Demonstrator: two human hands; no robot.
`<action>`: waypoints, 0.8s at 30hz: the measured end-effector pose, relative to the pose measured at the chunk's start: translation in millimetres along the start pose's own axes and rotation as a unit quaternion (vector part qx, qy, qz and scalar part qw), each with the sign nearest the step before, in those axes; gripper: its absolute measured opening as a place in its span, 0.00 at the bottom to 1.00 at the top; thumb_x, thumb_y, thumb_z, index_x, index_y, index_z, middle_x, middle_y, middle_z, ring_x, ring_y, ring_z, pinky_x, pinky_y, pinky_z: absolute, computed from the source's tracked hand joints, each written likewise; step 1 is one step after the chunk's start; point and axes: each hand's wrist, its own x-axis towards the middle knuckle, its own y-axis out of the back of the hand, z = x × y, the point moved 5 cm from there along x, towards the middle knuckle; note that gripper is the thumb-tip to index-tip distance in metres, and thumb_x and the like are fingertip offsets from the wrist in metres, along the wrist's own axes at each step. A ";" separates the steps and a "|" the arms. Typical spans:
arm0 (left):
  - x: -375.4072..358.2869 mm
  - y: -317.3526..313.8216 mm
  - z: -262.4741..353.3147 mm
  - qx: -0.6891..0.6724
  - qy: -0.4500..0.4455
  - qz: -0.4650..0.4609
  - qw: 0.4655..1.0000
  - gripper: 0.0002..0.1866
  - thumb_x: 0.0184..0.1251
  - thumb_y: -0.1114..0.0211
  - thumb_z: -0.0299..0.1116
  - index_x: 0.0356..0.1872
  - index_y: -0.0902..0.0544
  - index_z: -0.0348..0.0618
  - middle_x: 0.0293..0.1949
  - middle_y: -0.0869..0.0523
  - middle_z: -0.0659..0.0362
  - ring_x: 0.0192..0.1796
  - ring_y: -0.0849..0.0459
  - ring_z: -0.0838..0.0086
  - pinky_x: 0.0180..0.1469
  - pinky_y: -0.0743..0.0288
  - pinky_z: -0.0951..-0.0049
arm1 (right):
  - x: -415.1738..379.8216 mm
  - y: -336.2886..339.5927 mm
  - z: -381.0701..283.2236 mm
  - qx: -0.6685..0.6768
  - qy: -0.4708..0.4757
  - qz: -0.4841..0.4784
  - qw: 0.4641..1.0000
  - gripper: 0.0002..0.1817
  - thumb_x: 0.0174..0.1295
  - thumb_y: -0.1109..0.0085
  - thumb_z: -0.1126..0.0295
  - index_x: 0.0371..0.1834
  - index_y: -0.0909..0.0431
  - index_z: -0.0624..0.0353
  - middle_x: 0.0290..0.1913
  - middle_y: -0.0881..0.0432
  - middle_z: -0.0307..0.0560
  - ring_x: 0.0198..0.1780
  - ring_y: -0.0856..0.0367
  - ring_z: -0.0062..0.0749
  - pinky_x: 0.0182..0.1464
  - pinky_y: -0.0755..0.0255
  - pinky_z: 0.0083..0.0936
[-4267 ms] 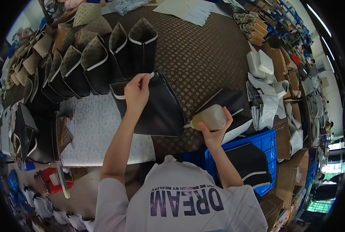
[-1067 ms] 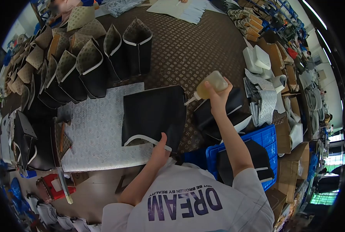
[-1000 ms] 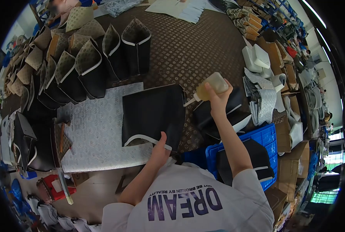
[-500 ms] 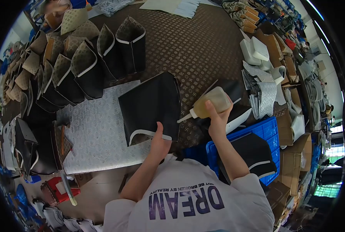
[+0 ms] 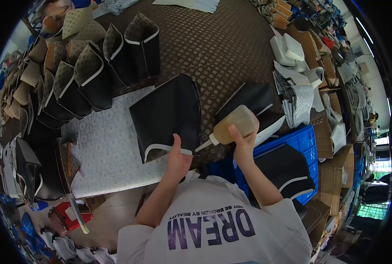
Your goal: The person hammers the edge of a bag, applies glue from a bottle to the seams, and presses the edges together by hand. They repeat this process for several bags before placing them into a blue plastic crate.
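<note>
My left hand [image 5: 179,160] grips the white-trimmed near edge of a black leather-like bag piece [image 5: 167,112], its thumb lying on top and the other fingers hidden underneath. In my right hand [image 5: 244,149] is a translucent squeeze bottle [image 5: 234,125] with yellowish liquid inside. The bottle is tilted, and its narrow white nozzle points down to the left, the tip right at the piece's lower right corner. Behind the bottle lies another black piece [image 5: 251,97] on the brown patterned table surface [image 5: 213,48].
Several open black bag bodies [image 5: 143,53] stand at the left back. A silvery patterned sheet [image 5: 101,145] covers the table's near left. A blue crate [image 5: 309,145] with black pieces sits by my right arm. White containers [image 5: 288,48] and cardboard boxes [image 5: 334,176] line the right side.
The bottle has moved down and left and tipped further, bringing its nozzle tip to the black piece's lower right corner. My left hand keeps its hold; the view has shifted slightly.
</note>
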 end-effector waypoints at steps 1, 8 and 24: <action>-1.0 1.1 0.1 -0.008 0.004 -0.003 1.000 0.32 0.73 0.55 0.55 0.65 0.34 0.39 0.63 0.28 0.57 0.65 0.31 0.67 0.68 0.40 0.63 | 9.6 1.1 4.8 0.008 -0.003 0.007 1.000 0.43 0.54 0.28 0.66 0.67 0.49 0.56 0.59 0.34 0.47 0.61 0.32 0.33 0.63 0.35 0.30; -20.2 -1.0 12.6 0.025 -0.021 0.025 0.999 0.30 0.75 0.57 0.55 0.62 0.31 0.40 0.60 0.25 0.61 0.62 0.28 0.72 0.64 0.38 0.68 | 87.3 -15.0 13.6 0.044 0.014 0.058 0.997 0.40 0.55 0.29 0.63 0.64 0.49 0.57 0.57 0.34 0.46 0.57 0.31 0.31 0.56 0.31 0.30; -25.9 16.3 12.6 -0.016 -0.014 0.039 0.999 0.29 0.75 0.56 0.53 0.61 0.30 0.37 0.59 0.23 0.58 0.60 0.26 0.69 0.62 0.33 0.69 | 127.9 -56.4 7.5 -0.038 0.171 0.067 0.982 0.45 0.53 0.27 0.64 0.65 0.52 0.58 0.58 0.37 0.50 0.59 0.31 0.34 0.56 0.28 0.31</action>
